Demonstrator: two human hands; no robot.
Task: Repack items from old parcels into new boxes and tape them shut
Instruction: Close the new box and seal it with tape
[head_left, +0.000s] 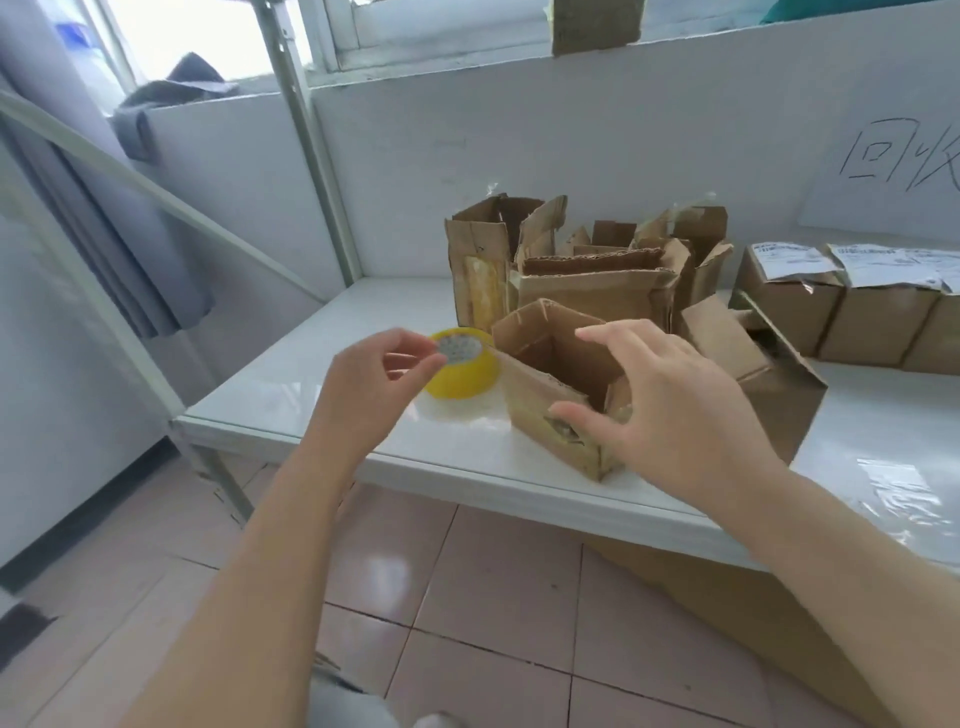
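Hands at an open box (558, 384) on the worktop (291, 395)

Left hand (363, 395) pinches a small disc (457, 347) before the tape (465, 371); right hand (670, 410), grip released, hovers over the box.

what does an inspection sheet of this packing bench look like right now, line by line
surface: glossy white table, bare near its left edge.
job's things: open brown cardboard box at the front edge, flaps up; yellow roll of packing tape lying just left of it; torn opened brown cartons behind; taped brown parcels with white labels in a row at right.
clutter: crinkled clear plastic film at the right front.
grippers: left hand pinching a small round patterned piece above the tape; right hand spread over the open box, empty.
cables: nothing seen.
surroundings: white wall, window above, grey curtain left, pink tiled floor.
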